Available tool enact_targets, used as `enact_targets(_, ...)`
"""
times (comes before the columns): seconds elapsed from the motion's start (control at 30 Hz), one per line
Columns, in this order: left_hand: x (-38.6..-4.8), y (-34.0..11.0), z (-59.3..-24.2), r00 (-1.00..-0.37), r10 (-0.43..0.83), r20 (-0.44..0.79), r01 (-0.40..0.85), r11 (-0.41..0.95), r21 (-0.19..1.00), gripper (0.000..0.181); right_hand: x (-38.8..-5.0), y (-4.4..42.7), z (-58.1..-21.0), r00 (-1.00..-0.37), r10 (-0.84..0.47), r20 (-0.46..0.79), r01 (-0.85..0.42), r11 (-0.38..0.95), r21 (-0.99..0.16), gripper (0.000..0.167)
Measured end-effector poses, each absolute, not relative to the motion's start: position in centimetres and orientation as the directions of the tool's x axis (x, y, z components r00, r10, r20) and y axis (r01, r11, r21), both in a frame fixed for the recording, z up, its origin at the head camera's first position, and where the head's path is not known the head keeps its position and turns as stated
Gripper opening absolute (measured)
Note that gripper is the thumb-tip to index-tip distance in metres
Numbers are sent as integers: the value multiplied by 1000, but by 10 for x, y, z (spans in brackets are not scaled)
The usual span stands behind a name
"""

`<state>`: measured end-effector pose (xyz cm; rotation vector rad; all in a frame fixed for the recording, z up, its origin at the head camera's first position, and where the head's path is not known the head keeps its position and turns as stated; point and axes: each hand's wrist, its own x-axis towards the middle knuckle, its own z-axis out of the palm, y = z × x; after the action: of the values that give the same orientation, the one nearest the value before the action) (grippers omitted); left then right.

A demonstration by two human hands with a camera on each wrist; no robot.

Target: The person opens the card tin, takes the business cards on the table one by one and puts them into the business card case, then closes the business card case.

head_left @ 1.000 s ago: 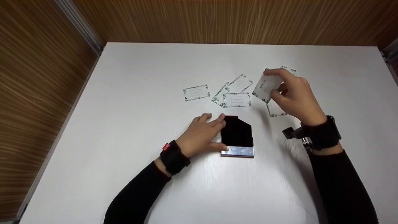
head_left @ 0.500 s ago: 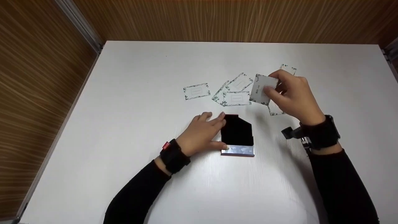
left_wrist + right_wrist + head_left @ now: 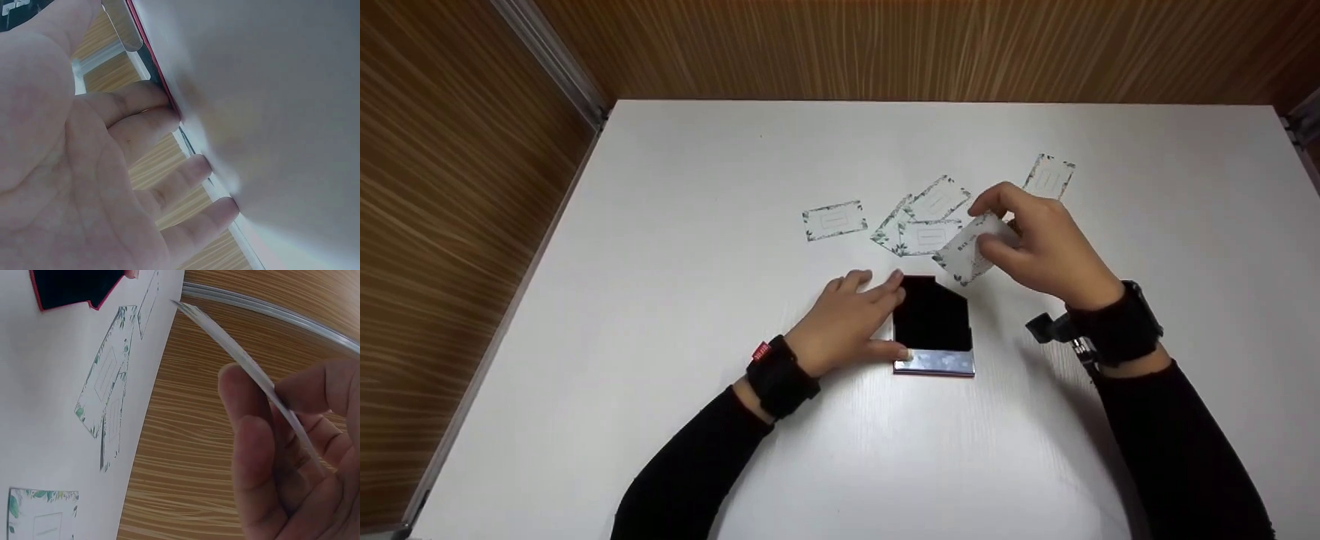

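Note:
In the head view my right hand [image 3: 1035, 244] pinches a white business card [image 3: 960, 255] between thumb and fingers, held tilted above the table. The right wrist view shows that card [image 3: 242, 354] edge-on; whether it is one card or several together I cannot tell. My left hand [image 3: 844, 322] rests at the left side of an open card case [image 3: 934, 315] with a black interior and a silver strip along its near edge. Its thumb touches the strip. In the left wrist view the fingers [image 3: 191, 174] are mostly straight, with two against the case's red edge [image 3: 160, 73].
Several leaf-bordered cards lie beyond the case: a single card [image 3: 835, 220] on the left, an overlapping group with a card [image 3: 941, 199] in the middle, and another card [image 3: 1050, 177] behind the right hand. A wood-grain panel [image 3: 915, 52] stands along the white table's [image 3: 697, 172] far edge.
My right hand has moved left and nearer the case with the card, whose tilt has changed. The card lying far right shows more fully. The left hand and case have stayed put.

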<state>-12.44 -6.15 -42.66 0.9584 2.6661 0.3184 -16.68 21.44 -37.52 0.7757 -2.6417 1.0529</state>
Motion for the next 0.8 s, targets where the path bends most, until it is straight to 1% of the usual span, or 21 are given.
enact_targets(0.07,-124,-62,-427,-736,647,-198,583,755,299,89,-166,214,-376,-843,-413,345,-537,606,-587,22)
enact_targets(0.13,-124,-62,-427,-737,646,-198,583,757,297,89,-166,213,-378,-837,-438,327,-543,597,-591,18)
enact_targets(0.4,-123,-64,-427,-738,648,-188,586,753,299,87,-167,207,-382,-777,-558,292,-613,562,-555,19)
enact_targets(0.5,-123,-65,-427,-739,648,-184,584,752,307,84,-166,205,-383,-770,-588,247,-607,558,-566,19)
enact_targets(0.67,-123,-64,-427,-742,646,-179,580,753,313,76,-165,202,-386,-735,-662,147,-610,550,-571,31)
enact_targets(0.73,-123,-64,-427,-743,644,-180,578,754,312,74,-165,201,-387,-723,-681,117,-614,554,-562,30)
enact_targets(0.8,-123,-64,-427,-744,642,-187,575,757,309,77,-164,201,-388,-717,-690,96,-610,555,-566,27)
